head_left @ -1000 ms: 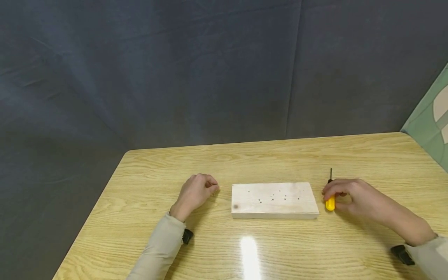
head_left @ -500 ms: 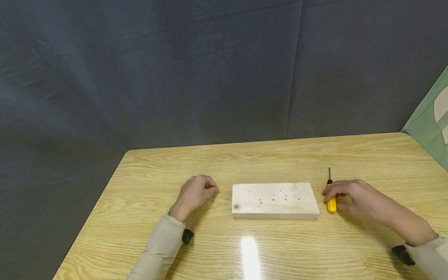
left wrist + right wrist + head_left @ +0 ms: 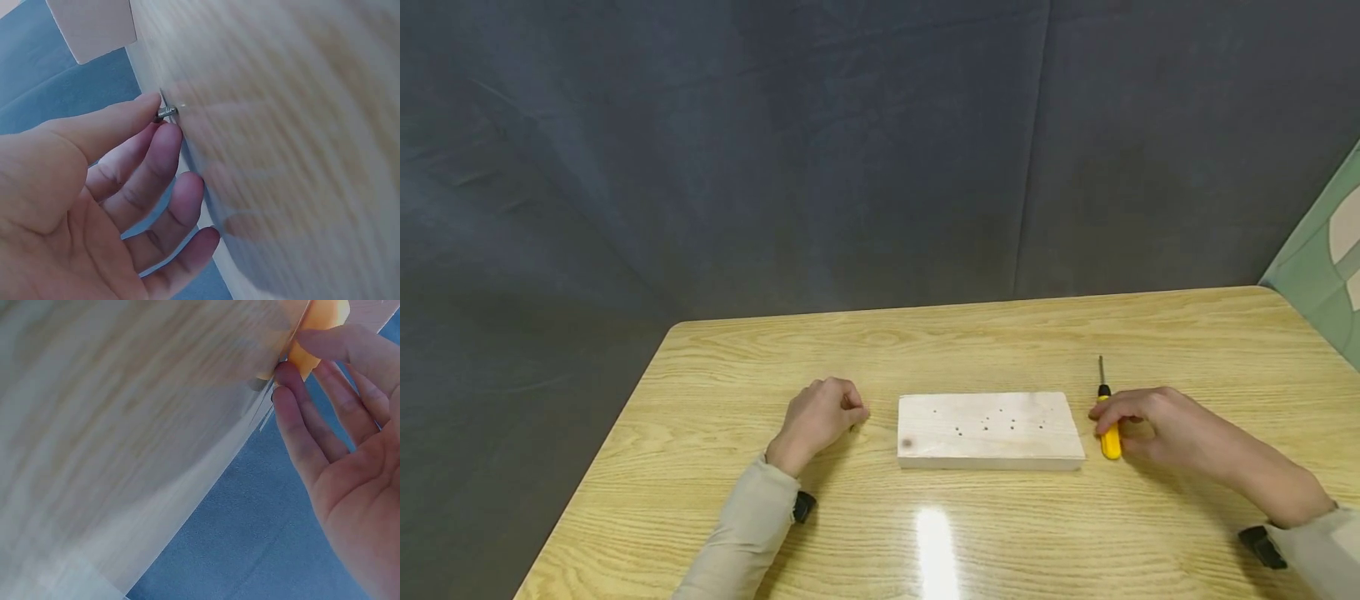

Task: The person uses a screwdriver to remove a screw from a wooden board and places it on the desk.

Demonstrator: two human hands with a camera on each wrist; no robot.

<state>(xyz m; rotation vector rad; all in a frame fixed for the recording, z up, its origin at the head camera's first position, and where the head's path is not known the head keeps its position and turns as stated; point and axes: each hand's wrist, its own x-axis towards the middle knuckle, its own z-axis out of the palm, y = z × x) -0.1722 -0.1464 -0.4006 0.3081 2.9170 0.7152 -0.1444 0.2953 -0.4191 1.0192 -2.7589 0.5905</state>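
Observation:
On the left of the head view, my left hand (image 3: pixel 820 418) is low over the table. Its thumb and index finger pinch a small metal screw (image 3: pixel 166 113), seen in the left wrist view right at the tabletop; the other fingers are loosely bent. To the right, my right hand (image 3: pixel 1172 429) holds the yellow handle of a screwdriver (image 3: pixel 1110 442) between thumb and fingers. The screwdriver lies along the table, its dark shaft pointing away from me. Between the hands lies a pale wooden board (image 3: pixel 977 446) with several small dark holes in its top.
The wood-grain table (image 3: pixel 775 342) carries everything, and a light reflection shines near its front. A dark curtain (image 3: pixel 850 167) hangs behind the table's far edge. On the far right stands a green patterned panel (image 3: pixel 1311 275).
The screwdriver has turned slightly under my right hand, tip swinging left and handle end moving right and nearer. My left hand has dropped slightly toward me, and the screw shows less below its fingertips.

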